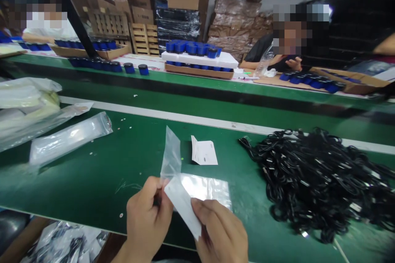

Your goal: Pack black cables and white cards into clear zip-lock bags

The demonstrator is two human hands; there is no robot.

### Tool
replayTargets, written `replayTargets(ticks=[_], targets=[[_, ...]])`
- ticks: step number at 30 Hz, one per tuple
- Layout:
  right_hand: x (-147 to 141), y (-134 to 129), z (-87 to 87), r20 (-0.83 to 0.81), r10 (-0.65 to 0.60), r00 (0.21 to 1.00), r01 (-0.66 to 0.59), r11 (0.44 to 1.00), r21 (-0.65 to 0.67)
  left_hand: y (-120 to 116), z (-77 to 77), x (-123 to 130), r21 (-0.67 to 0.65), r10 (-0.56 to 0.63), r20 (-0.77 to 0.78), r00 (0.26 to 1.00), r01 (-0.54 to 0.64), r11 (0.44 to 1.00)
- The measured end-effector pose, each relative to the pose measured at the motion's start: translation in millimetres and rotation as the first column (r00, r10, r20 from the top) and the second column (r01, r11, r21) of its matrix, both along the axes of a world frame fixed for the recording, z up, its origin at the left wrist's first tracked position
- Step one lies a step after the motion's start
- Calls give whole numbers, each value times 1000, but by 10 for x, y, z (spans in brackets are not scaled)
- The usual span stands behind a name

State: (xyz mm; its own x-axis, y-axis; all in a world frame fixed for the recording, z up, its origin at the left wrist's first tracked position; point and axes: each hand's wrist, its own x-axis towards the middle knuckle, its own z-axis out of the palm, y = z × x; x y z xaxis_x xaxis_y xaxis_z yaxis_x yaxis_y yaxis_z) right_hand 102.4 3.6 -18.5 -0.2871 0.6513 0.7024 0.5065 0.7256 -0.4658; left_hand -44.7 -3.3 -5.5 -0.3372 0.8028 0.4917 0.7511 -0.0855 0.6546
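My left hand point(150, 209) pinches a small clear plastic bag point(171, 152), which stands up from its fingers. Between thumb and fingers, my right hand point(219, 226) grips a folded white paper leaflet point(183, 205). The leaflet's upper end meets the bag near the left fingertips; whether it is inside the bag's mouth I cannot tell. Beneath the hands more clear plastic bags point(210, 188) lie flat on the green table. Just beyond them rests a small pile of white leaflets point(205, 152).
A large heap of coiled black cables point(317, 176) covers the right side. Packs of plastic bags point(70, 137) lie left. A box of bagged items point(68, 244) sits below the table edge. Blue cylindrical items point(191, 48) stand on the far bench, where two people sit.
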Motion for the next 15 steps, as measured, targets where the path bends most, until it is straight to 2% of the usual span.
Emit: replayTargets(ticks=[3,7,9,11,13,15], targets=[[23,-14,-25,97,-5,995,13,996,-86,-20,3,-9,37,-85,-266,960,98,995],[39,3,29,104,6,995,20,968,-249,-15,-6,75,32,-179,-366,913,204,978],[58,43,99,109,38,993,2,937,-348,-11,-27,120,18,-215,-396,893,242,970],[100,92,191,97,155,983,-90,872,-482,-12,-43,144,6,-226,-412,883,250,968],[158,136,277,39,305,951,-222,769,-600,-19,-40,149,-6,-225,-420,879,245,969],[213,164,315,-13,376,926,-294,702,-648,-34,-20,150,-31,-235,-432,871,246,969]])
